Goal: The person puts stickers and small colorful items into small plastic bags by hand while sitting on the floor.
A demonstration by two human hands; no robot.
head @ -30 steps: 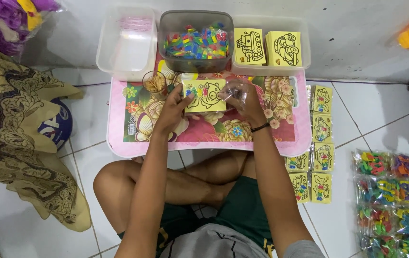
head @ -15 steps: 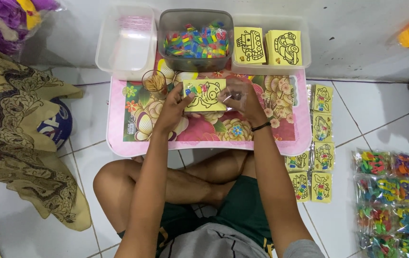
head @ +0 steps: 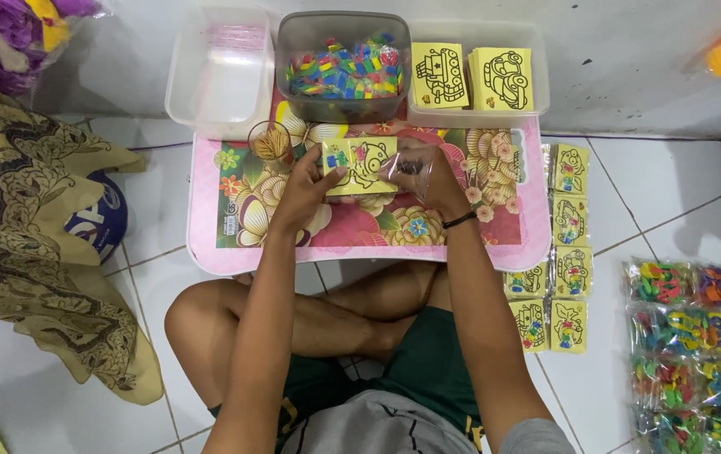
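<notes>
Both hands are up over the pink floral surface [head: 209, 227], meeting at one yellow picture card [head: 359, 165] held just clear of it. The left hand [head: 306, 195] has its fingers curled around the card's left edge, thumb on top, pinching it steady. The right hand [head: 428, 178] closes around the card's right end, fingers gathered on a clear plastic sleeve [head: 407, 168] — whether the card is partly inside it, I cannot tell. Holding it between two hands like this keeps the thin card flat and the sleeve mouth reachable.

Now the count, all taken from that card. Behind it, three tubs stand in a row against the wall: a clear tub [head: 219, 71] to the left with a thin pinkish stack of bags, a grey tub [head: 342, 63] straight behind, full of small coloured pieces, and a clear tub [head: 478, 71] to the right with two piles of yellow cards standing up — stock kept within arm's reach. Just left of the card sits one small cup of sticks [head: 271, 143]. To its right, on the floor tiles, finished packets [head: 569, 244] lie in a column — I make out about seven. Farther right, packs of coloured pieces [head: 697, 336] lie in rows, cut off by the frame.
</notes>
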